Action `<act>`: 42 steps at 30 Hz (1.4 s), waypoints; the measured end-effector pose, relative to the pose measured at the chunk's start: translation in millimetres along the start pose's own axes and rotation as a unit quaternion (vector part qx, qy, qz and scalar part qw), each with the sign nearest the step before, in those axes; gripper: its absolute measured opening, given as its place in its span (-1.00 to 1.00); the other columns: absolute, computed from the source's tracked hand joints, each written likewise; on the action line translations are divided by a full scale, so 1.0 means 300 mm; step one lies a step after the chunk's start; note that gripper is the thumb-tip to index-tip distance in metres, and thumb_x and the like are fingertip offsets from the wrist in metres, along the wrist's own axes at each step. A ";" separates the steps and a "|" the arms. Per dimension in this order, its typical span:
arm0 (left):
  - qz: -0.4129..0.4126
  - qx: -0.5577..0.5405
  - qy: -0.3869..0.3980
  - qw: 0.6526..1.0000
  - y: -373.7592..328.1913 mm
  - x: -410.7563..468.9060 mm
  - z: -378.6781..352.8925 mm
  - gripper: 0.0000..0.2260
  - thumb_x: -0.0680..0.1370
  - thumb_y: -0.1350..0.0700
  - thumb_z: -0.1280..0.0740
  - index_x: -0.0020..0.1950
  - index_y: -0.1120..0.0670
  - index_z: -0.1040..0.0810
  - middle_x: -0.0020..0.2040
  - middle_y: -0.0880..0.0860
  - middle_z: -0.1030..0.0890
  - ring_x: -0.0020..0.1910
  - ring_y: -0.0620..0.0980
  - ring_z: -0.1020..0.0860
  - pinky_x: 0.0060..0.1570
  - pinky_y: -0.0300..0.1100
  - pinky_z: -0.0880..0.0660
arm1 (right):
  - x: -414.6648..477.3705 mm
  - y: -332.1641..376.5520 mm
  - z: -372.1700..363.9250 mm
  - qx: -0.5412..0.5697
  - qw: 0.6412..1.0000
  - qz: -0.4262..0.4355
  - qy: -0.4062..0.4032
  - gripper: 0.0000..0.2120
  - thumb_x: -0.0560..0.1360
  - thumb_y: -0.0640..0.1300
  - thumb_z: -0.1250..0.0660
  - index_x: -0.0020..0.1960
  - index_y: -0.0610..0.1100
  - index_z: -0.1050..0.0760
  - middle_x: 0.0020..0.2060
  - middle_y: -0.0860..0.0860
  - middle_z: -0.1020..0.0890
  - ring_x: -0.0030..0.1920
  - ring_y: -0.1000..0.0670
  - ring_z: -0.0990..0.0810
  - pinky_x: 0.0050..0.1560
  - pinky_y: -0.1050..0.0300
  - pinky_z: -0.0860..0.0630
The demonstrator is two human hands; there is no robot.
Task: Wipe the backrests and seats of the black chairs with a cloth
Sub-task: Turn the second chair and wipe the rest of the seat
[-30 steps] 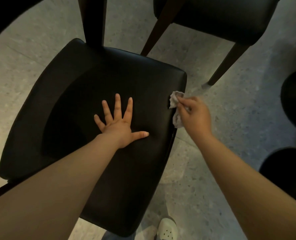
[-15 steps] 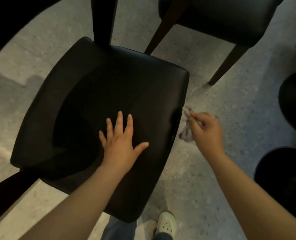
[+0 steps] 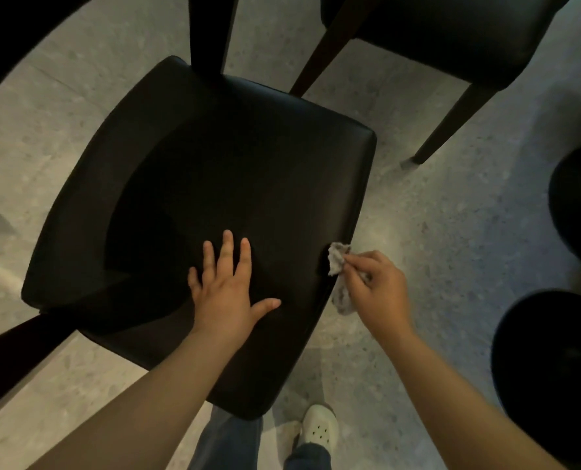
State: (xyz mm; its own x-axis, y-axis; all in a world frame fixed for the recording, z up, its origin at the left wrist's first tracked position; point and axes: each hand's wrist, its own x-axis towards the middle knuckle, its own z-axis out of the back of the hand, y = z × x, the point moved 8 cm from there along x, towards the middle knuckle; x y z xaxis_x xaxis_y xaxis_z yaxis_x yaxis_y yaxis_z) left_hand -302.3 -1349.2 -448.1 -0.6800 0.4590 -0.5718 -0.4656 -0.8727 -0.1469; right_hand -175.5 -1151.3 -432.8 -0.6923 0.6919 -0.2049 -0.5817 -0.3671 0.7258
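A black padded chair seat (image 3: 214, 171) fills the middle of the view, tilted, seen from above. My left hand (image 3: 229, 286) lies flat on its near part with fingers straight and spread. My right hand (image 3: 377, 290) pinches a small crumpled grey cloth (image 3: 338, 266) and holds it against the seat's right side edge. Part of the cloth hangs below the fingers beside the seat.
A second black chair (image 3: 452, 32) with dark wooden legs stands at the top right. Two round black stools (image 3: 553, 361) sit at the right edge. The floor (image 3: 445, 239) is speckled grey stone. My white shoe (image 3: 319, 427) shows below the seat.
My right hand with the cloth slid down along the seat's right edge, then came back against it. My left hand shifted slightly nearer on the seat.
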 end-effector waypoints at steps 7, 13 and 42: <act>0.004 0.018 0.009 1.000 0.001 0.005 -0.013 -0.05 0.47 -0.36 -0.24 0.55 -0.04 0.35 0.53 0.04 0.42 0.51 0.17 0.37 0.49 0.22 0.15 | 0.179 0.027 -0.001 -0.029 0.999 -0.019 -0.027 -0.71 0.60 -0.07 -0.26 0.31 0.01 -0.53 0.02 0.05 -0.53 -0.05 0.09 -0.53 -0.01 0.15 -0.53; 0.008 0.020 0.009 1.000 0.001 0.006 -0.014 -0.05 0.47 -0.35 -0.25 0.55 -0.05 0.34 0.53 0.03 0.42 0.51 0.17 0.37 0.48 0.22 0.14 | -0.157 -0.014 -0.075 -0.038 0.998 0.005 0.057 -0.75 0.58 -0.07 -0.26 0.23 0.05 -0.56 -0.08 0.14 -0.48 -0.12 0.20 -0.49 -0.15 0.28 -0.47; 0.000 0.022 -0.016 1.000 -0.001 0.007 -0.005 -0.05 0.46 -0.34 -0.29 0.57 -0.05 0.27 0.57 0.04 0.33 0.54 0.18 0.30 0.48 0.25 0.10 | -0.035 0.010 -0.033 -0.089 0.996 0.022 -0.007 -0.68 0.62 -0.03 -0.21 0.36 0.05 -0.48 0.07 0.07 -0.50 -0.08 0.13 -0.49 -0.11 0.29 -0.43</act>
State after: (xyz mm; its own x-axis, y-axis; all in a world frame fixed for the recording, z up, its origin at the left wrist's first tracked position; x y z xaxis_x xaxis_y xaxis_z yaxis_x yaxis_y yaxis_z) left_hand -302.7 -1348.3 -450.6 -0.6977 0.4648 -0.5451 -0.4896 -0.8649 -0.1108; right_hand -174.3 -1165.8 -435.2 -0.7135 0.6808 -0.1656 -0.6184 -0.5008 0.6056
